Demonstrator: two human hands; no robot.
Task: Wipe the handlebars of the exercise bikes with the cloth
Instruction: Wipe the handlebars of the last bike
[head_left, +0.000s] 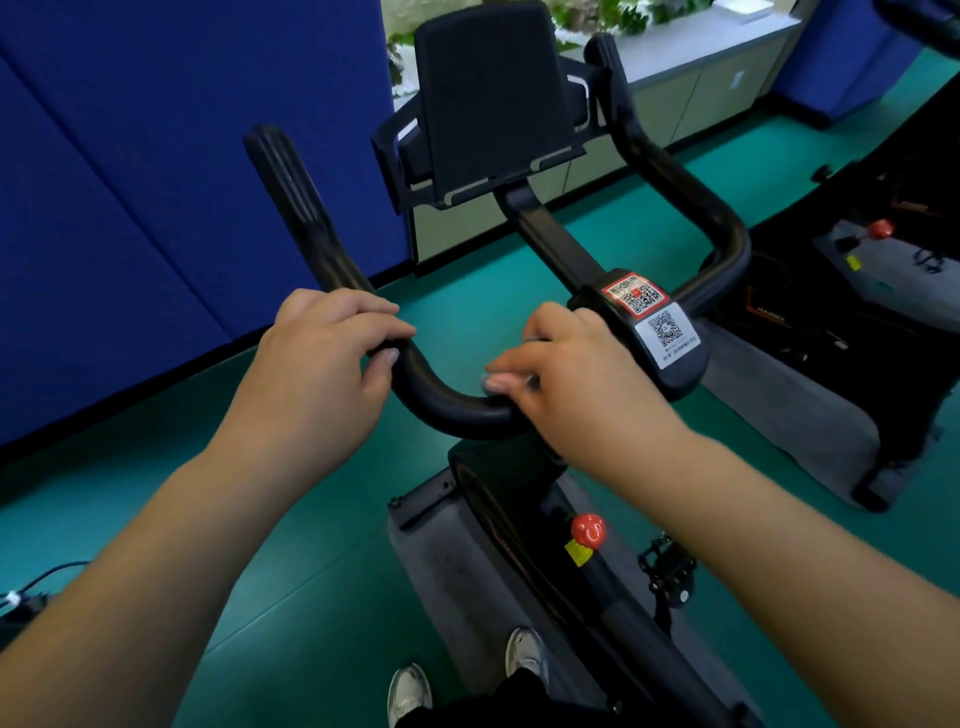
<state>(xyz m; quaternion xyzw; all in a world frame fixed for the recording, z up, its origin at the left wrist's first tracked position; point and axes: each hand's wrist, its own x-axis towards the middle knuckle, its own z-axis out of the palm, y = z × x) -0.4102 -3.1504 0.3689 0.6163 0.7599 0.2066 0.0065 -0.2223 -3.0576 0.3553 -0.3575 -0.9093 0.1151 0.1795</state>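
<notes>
**Head view: both hands on the handlebar's left curve**

The fingers of the left hand (327, 348) are seen curled over the handlebar (447, 405) at the bend where its left prong turns upward, thumb tucked beneath the bar. The fingers of the right hand (566, 374) are curled over the low curve of the same bar, just left of the centre clamp; a sliver of pale, blurred material is glimpsed at its fingertips, and whether this is the cloth cannot be told. The two hands are set near each other with a stretch of bare black bar between them.

Beyond the hands, two QR stickers (652, 317) are fixed on the clamp, and a black tablet holder (488, 98) is raised on the stem above. Below the bar, a red knob (588, 529) is seen on the bike frame, with a pedal (667, 564) to its right. A second bike (862, 270) is parked at the right on the green floor (322, 545), and blue padded panels (156, 182) line the left
</notes>
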